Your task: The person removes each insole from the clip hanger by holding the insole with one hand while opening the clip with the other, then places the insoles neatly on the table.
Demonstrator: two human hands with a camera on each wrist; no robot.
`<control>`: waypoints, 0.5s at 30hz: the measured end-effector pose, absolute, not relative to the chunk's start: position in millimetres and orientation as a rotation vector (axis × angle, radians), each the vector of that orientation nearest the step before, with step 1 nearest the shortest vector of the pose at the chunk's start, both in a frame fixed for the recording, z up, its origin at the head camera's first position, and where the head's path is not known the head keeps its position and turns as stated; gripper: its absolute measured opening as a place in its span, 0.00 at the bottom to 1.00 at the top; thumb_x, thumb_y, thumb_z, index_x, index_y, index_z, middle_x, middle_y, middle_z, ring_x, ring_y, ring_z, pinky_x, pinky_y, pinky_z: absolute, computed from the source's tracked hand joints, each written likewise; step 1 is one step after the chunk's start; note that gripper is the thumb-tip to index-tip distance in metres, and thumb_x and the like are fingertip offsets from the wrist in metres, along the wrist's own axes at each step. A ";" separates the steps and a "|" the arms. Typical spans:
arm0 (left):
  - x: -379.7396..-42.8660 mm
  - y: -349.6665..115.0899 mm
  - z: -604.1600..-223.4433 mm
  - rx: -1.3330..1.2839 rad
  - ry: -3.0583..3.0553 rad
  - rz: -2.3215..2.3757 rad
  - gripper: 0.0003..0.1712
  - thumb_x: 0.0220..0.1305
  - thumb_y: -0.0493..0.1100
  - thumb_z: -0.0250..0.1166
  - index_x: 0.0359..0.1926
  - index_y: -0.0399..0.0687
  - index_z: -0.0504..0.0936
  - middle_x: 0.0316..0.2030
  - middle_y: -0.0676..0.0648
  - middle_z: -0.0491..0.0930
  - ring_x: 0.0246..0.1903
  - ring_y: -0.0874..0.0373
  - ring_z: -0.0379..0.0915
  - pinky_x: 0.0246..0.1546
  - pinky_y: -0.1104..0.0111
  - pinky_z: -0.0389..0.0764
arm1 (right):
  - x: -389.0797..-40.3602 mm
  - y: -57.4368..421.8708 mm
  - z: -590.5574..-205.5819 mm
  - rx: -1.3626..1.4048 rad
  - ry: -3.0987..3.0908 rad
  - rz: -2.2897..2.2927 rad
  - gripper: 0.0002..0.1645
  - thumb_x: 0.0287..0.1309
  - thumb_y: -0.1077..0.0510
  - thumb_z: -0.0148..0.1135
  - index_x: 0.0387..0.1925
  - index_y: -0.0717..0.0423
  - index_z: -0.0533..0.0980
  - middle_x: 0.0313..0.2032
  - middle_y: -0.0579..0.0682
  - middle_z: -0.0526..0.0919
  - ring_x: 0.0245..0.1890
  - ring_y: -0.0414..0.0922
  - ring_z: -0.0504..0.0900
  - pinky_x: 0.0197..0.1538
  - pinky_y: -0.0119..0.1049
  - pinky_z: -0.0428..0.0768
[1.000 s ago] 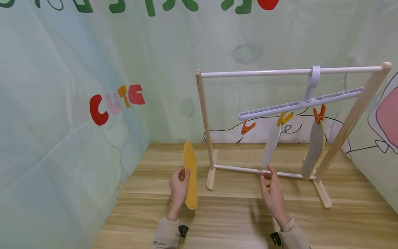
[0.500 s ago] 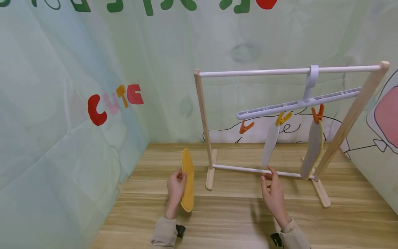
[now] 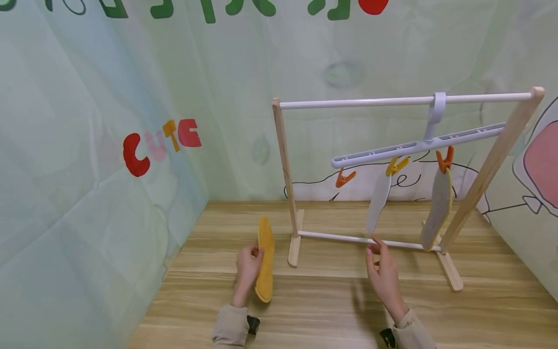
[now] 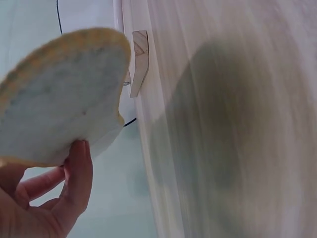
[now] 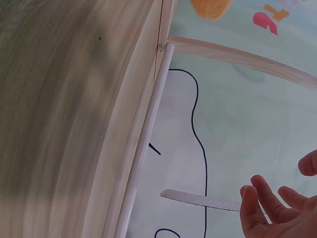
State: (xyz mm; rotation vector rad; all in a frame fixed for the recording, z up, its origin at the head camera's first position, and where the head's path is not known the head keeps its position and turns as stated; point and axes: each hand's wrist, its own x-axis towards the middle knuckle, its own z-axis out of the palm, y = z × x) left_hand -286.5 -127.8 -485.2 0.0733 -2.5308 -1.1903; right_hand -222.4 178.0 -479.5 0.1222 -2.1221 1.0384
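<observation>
My left hand (image 3: 248, 266) pinches a yellow insole (image 3: 264, 261) by its side edge, held on end over the table. In the left wrist view the insole's whitish underside (image 4: 64, 99) faces the camera. My right hand (image 3: 382, 271) holds nothing. Its loosely bent fingers are just below a grey-white insole (image 3: 378, 206) that a yellow clothespin (image 3: 396, 166) grips at the top. Further right, an orange clothespin (image 3: 445, 159) holds another insole (image 3: 437, 208). A second orange clothespin (image 3: 344, 178) hangs with nothing in it at the left end of the lilac hanger (image 3: 420, 144).
The hanger hooks onto the white top rod (image 3: 353, 103) of a drying rack, tilted with its right end higher. Wooden posts (image 3: 285, 169) and feet (image 3: 451, 271) support the rack. A printed cloth backdrop (image 3: 244, 58) encloses the wooden table (image 3: 322, 310) behind and on both sides.
My left hand has lowered the yellow insole a little and turned it slightly. The right hand has stayed almost still under the hanging insole.
</observation>
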 end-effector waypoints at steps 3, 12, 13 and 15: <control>-285.9 -127.0 -487.0 0.052 -2.538 -1.184 0.06 0.52 0.34 0.61 0.25 0.33 0.79 0.20 0.42 0.77 0.18 0.61 0.68 0.17 0.72 0.69 | -221.8 177.9 -480.3 0.124 -2.127 1.027 0.21 0.53 0.70 0.54 0.51 0.68 0.67 0.35 0.62 0.79 0.33 0.51 0.77 0.25 0.35 0.76; -286.6 -128.7 -494.0 -0.019 -2.558 -1.138 0.06 0.51 0.33 0.61 0.23 0.32 0.78 0.19 0.41 0.77 0.19 0.57 0.70 0.18 0.70 0.70 | -222.0 178.2 -482.0 0.132 -2.120 1.039 0.21 0.53 0.70 0.53 0.52 0.69 0.67 0.35 0.63 0.79 0.33 0.51 0.77 0.24 0.36 0.76; -286.5 -128.8 -494.5 -0.025 -2.564 -1.136 0.06 0.51 0.33 0.61 0.22 0.32 0.78 0.19 0.41 0.77 0.19 0.58 0.70 0.18 0.71 0.70 | -222.1 178.4 -482.3 0.129 -2.122 1.045 0.21 0.54 0.70 0.53 0.51 0.69 0.67 0.36 0.63 0.79 0.33 0.51 0.77 0.24 0.35 0.76; -285.9 -128.7 -494.6 -0.044 -2.573 -1.129 0.06 0.51 0.33 0.61 0.23 0.32 0.78 0.18 0.41 0.77 0.18 0.58 0.69 0.17 0.71 0.69 | -222.1 178.7 -482.6 0.123 -2.121 1.054 0.21 0.54 0.70 0.53 0.51 0.70 0.67 0.36 0.63 0.80 0.34 0.50 0.76 0.25 0.35 0.76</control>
